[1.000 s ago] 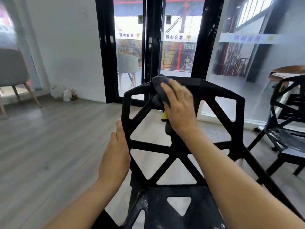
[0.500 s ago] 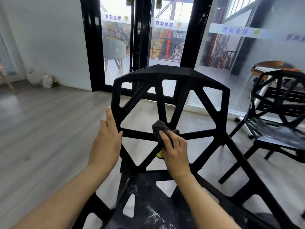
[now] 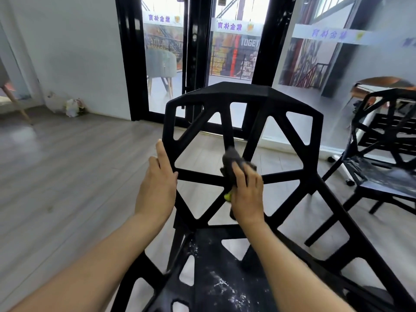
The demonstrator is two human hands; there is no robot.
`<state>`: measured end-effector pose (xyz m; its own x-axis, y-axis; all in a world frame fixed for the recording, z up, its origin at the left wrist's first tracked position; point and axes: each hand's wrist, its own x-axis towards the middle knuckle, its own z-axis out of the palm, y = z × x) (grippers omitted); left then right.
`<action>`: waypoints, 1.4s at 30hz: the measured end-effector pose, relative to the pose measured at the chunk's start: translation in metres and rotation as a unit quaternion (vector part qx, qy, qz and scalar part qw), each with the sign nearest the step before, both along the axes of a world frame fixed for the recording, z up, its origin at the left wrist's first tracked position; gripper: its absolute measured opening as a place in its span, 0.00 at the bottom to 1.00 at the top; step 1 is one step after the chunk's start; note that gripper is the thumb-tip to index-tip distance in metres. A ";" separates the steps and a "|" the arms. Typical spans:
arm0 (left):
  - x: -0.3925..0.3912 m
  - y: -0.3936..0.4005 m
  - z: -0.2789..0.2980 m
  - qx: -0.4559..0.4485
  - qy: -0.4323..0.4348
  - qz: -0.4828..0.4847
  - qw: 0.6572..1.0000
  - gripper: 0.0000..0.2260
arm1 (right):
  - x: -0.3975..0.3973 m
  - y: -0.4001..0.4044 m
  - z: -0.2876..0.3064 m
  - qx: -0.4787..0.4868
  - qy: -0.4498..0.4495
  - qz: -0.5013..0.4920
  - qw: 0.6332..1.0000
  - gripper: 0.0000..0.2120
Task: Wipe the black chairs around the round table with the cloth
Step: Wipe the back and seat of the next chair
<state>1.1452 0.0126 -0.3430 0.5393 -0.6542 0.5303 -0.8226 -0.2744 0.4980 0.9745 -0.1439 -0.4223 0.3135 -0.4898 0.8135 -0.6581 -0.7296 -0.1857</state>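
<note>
A black chair [image 3: 243, 93] with an open lattice back stands right in front of me, its seat streaked with white dust. My right hand [image 3: 247, 192] presses a dark grey cloth [image 3: 234, 159] with a yellow edge against the centre joint of the backrest lattice. My left hand [image 3: 157, 188] grips the left side bar of the backrest, fingers pointing up. A second black chair [image 3: 387, 154] stands at the right, next to the round table [image 3: 382, 82], whose brown top shows only in part.
Black-framed glass doors [image 3: 195, 52] stand just behind the chair. Grey wood floor spreads to the left. A small white bag [image 3: 72, 106] lies by the white wall. A wooden chair leg [image 3: 18, 106] shows at the far left edge.
My right hand brought the cloth down from the backrest's top rim to the centre joint and has kept rubbing there. My left hand stayed on the left bar.
</note>
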 end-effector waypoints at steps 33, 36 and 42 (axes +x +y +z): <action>0.003 -0.009 -0.007 0.002 -0.041 0.001 0.999 0.36 | 0.015 -0.067 0.180 -0.113 -0.062 -0.108 0.986 0.26; 0.005 -0.009 -0.008 -0.004 -0.040 -0.005 0.999 0.36 | 0.014 -0.052 0.138 -0.108 -0.044 -0.060 0.991 0.22; 0.005 -0.009 -0.005 -0.019 -0.001 -0.022 1.000 0.35 | 0.004 -0.004 0.053 0.048 -0.075 -0.020 0.996 0.21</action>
<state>1.1502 0.0039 -0.3483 0.5099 -0.6562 0.5562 -0.8339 -0.2186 0.5067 0.9786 -0.1477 -0.3691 0.1704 -0.5780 0.7980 -0.6463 -0.6769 -0.3523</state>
